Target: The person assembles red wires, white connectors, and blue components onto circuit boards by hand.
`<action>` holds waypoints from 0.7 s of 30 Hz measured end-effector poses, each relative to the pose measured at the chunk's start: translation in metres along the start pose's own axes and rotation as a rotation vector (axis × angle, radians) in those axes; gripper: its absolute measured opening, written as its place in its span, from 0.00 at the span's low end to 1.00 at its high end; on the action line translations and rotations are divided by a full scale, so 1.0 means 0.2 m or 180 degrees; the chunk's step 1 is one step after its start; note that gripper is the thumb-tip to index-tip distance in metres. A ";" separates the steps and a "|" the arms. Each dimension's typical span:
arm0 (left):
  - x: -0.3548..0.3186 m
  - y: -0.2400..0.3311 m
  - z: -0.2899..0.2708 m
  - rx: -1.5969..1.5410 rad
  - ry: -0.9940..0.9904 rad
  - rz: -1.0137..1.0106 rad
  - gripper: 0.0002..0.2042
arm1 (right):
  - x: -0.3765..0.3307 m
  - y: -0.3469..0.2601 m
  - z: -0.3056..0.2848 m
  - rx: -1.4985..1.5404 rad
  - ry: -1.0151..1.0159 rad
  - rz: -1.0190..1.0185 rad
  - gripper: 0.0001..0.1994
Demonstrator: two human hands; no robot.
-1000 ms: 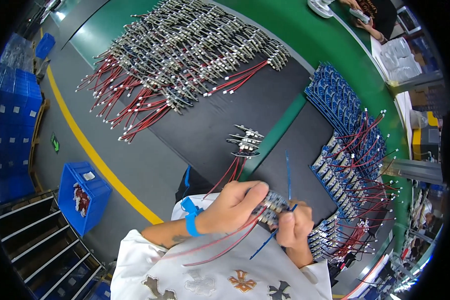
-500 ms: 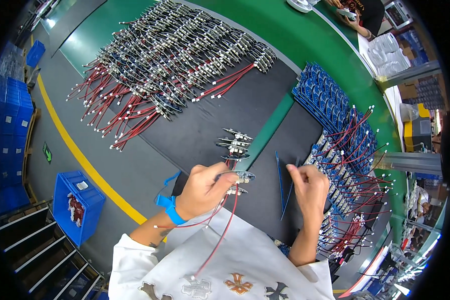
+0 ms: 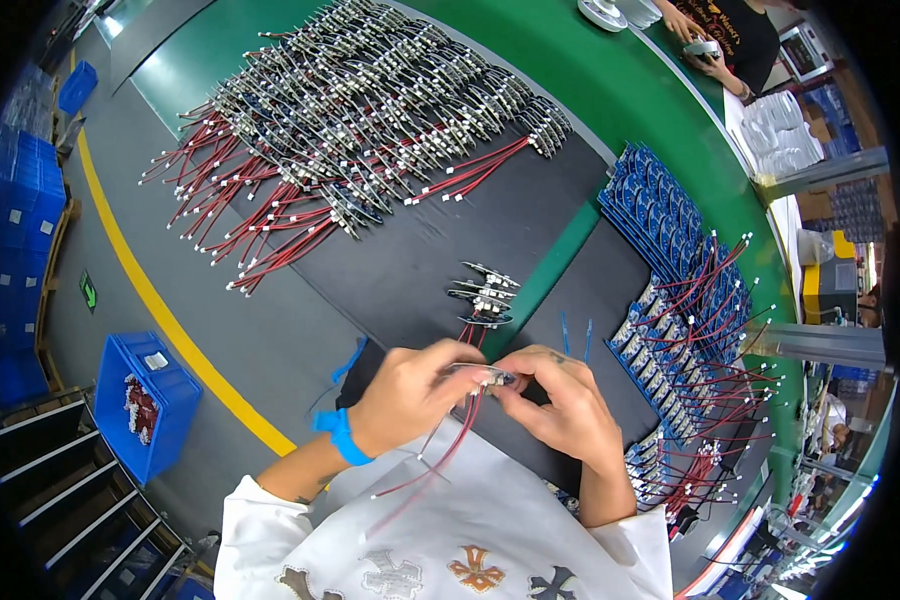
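In front of my chest I hold a small circuit board [image 3: 489,379] with red and black wires [image 3: 457,440] trailing down from it. My left hand [image 3: 405,392], a blue band on its wrist, grips the board's left side between thumb and fingers. At the board's right end, my right hand [image 3: 562,405] pinches its edge by the white connector; the fingertips partly hide the contact. Just beyond my hands stands a short row of similar boards [image 3: 487,292], their wires running toward me.
Wired boards [image 3: 370,110] fill the far left mat. Blue boards [image 3: 660,205] and wired ones [image 3: 670,370] lie at right, near two thin blue strips [image 3: 576,335]. A blue bin [image 3: 175,400] is at lower left. Another person's hands [image 3: 705,55] work at top right.
My right hand has moved left from beside the blue strips to the held board and now pinches its right end. My left hand keeps its grip on the board.
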State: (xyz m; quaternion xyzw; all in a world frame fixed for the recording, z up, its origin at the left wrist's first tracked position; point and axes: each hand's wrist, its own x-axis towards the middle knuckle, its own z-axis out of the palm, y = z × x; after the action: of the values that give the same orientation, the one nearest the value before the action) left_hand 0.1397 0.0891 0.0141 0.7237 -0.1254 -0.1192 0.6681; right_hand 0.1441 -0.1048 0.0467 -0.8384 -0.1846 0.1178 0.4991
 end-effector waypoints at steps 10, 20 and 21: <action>-0.02 0.01 -0.04 0.2242 0.0835 0.0651 0.12 | 0.16 0.08 0.02 -0.1264 0.0476 -0.0870 0.10; 0.08 -0.02 -0.11 0.3668 0.0383 0.0691 0.09 | 0.21 0.08 0.15 -0.0959 0.1043 -0.0412 0.09; 0.10 -0.04 -0.12 0.3687 0.0506 0.0812 0.06 | 0.22 0.08 0.16 -0.0936 0.1110 -0.0374 0.10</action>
State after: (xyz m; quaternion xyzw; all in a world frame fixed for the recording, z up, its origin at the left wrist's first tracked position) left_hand 0.1673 0.1053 0.0079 0.9561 -0.2056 0.1043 0.1812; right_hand 0.1755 -0.0681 0.0171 -0.8976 -0.1593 -0.0863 0.4019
